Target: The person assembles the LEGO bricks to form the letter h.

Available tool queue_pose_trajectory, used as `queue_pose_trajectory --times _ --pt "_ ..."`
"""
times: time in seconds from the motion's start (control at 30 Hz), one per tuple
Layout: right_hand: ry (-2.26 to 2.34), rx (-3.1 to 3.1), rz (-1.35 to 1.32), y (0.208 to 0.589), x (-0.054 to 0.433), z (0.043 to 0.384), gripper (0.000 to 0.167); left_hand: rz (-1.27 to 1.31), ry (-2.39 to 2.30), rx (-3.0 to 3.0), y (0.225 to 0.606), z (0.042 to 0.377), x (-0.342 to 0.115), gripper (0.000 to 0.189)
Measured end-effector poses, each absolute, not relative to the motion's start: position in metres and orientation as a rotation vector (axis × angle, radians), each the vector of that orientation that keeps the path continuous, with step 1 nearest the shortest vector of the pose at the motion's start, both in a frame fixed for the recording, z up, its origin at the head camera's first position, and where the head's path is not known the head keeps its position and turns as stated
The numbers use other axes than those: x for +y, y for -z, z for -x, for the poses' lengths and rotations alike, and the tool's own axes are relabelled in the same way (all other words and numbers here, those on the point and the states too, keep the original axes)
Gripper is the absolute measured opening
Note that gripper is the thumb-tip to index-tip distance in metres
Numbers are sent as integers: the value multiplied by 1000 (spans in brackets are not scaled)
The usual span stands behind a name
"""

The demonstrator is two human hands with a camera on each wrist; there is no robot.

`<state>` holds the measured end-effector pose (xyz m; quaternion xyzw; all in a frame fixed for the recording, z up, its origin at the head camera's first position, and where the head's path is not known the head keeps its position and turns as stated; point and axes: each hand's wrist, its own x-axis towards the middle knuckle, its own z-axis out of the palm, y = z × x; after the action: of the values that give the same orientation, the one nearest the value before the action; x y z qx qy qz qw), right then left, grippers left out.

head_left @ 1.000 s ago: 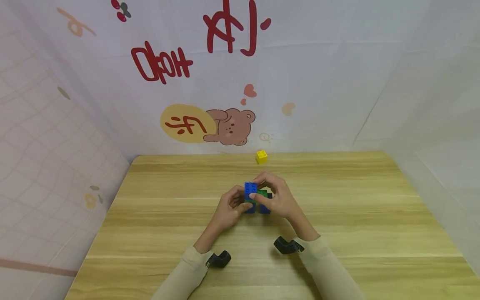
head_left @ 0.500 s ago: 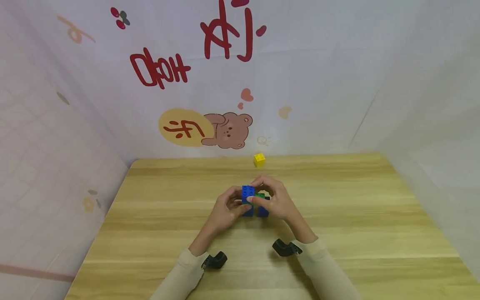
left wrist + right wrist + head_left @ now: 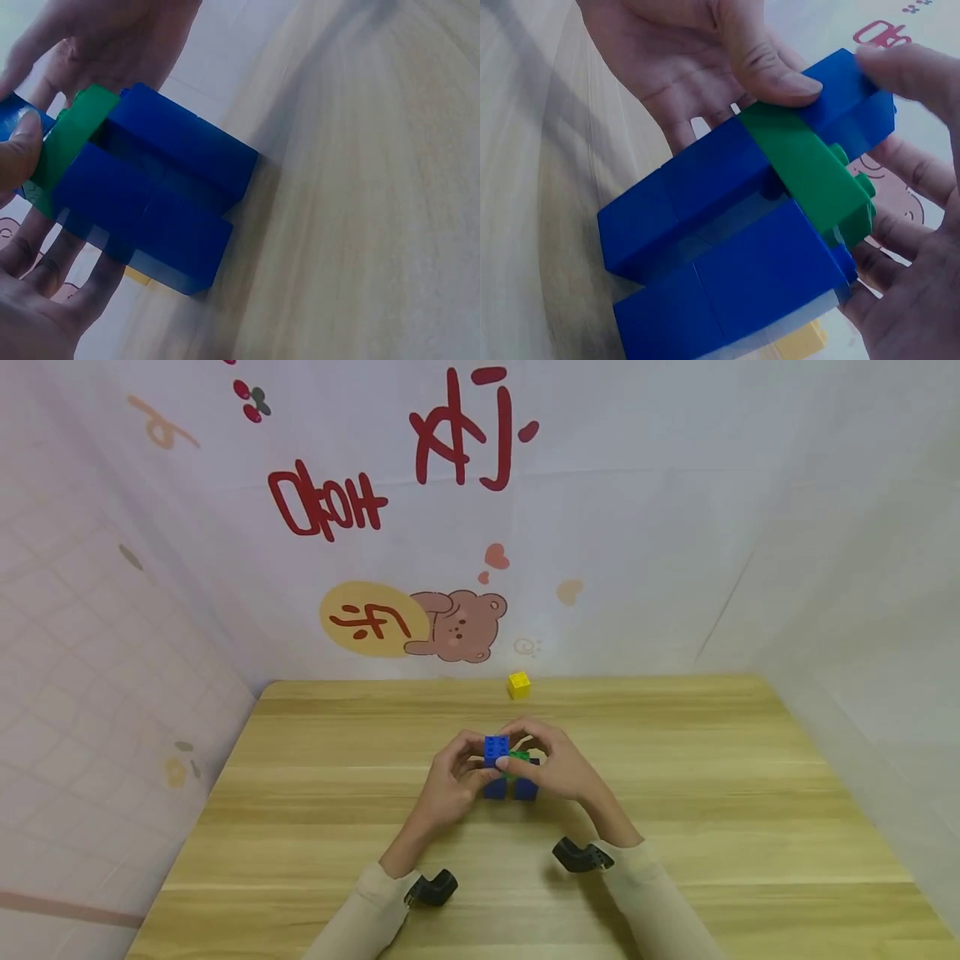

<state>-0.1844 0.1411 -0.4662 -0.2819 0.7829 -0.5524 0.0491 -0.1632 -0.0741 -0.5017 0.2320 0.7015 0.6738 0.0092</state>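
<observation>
Two pillars of blue toy bricks (image 3: 731, 274) stand side by side on the table, joined across the top by a green brick (image 3: 810, 172). A further blue brick (image 3: 496, 748) sits above the green one at its left end. My left hand (image 3: 444, 787) holds the left side, its thumb at the joint of the green and upper blue bricks and its fingers behind. My right hand (image 3: 564, 767) pinches the upper blue brick between thumb and fingers. Its palm partly hides the right pillar (image 3: 527, 788) in the head view.
A small yellow brick (image 3: 519, 685) lies near the back edge of the wooden table (image 3: 337, 843). Behind it hangs a white cloth wall (image 3: 637, 527) with printed letters and a bear. More cloth walls flank the table.
Both hands stay on the bricks with little visible movement. The whole head view has shifted slightly, so the table and wall appear lower.
</observation>
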Motion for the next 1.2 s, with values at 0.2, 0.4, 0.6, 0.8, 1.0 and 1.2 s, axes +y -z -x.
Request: queue_pose_trajectory --times 0.2,0.4,0.6,0.8,1.0,1.2 --pt "1646 2458 825 470 148 191 25 -721 -2128 2179 502 165 -73 29" --pt "1603 2580 668 476 157 204 31 -698 -2125 2192 502 165 -71 30" --pt "1531 2643 597 484 164 219 36 -677 -2128 2193 502 165 -71 30" --pt "1491 2669 529 492 167 234 48 -672 -2126 2185 503 166 -72 31" --pt "1482 2664 455 497 167 247 59 -680 -2122 2182 502 164 -73 30" --pt "1475 2692 394 497 166 260 62 -686 -2113 2181 502 164 -75 30"
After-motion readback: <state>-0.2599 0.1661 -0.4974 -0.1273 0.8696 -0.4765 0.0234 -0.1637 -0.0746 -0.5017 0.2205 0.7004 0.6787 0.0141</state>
